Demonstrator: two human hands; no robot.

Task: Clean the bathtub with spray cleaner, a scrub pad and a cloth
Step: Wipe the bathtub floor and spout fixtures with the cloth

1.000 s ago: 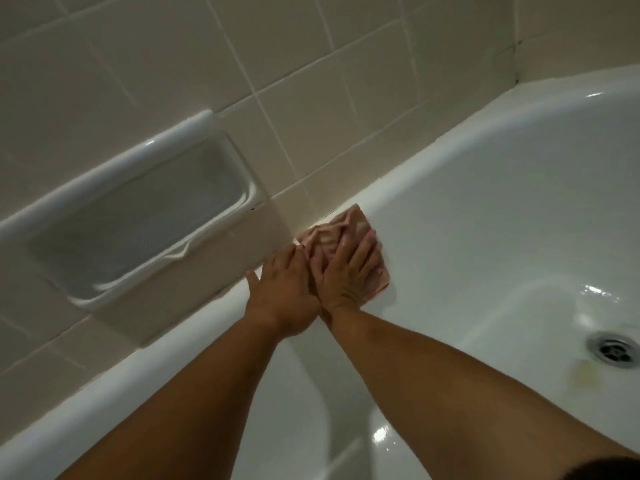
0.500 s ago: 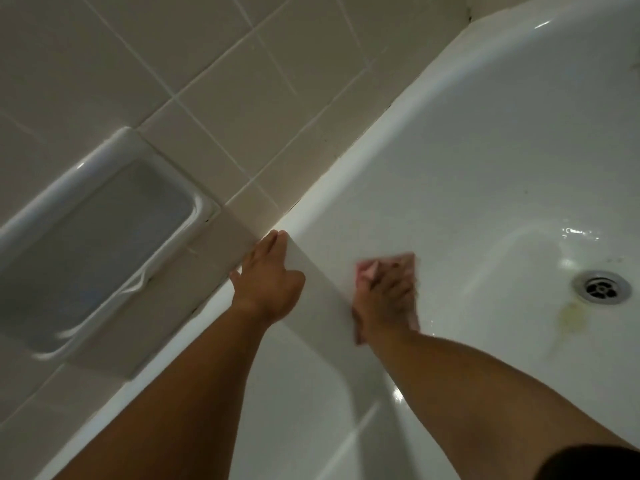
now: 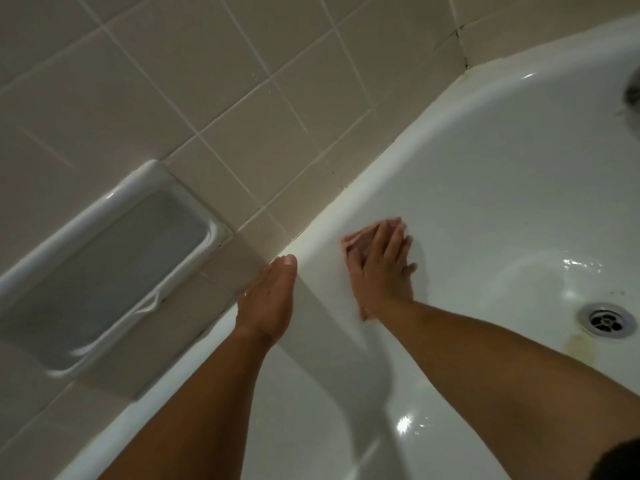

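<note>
The right hand presses the pink cloth flat, fingers spread, on the tub wall left of the drain, while the empty, open left hand leans on the rim for support.

cloth on bathtub wall — drain right.

Home bathroom. White glossy bathtub fills right side, curved rim meeting wall; round metal drain in tub floor, yellowish stain just beside it. Wall tiles beige, pale grout lines, dark grime in corner joint. Recessed ceramic soap dish set into tiled wall above tub rim. Wet sheen and light glare on enamel
</note>
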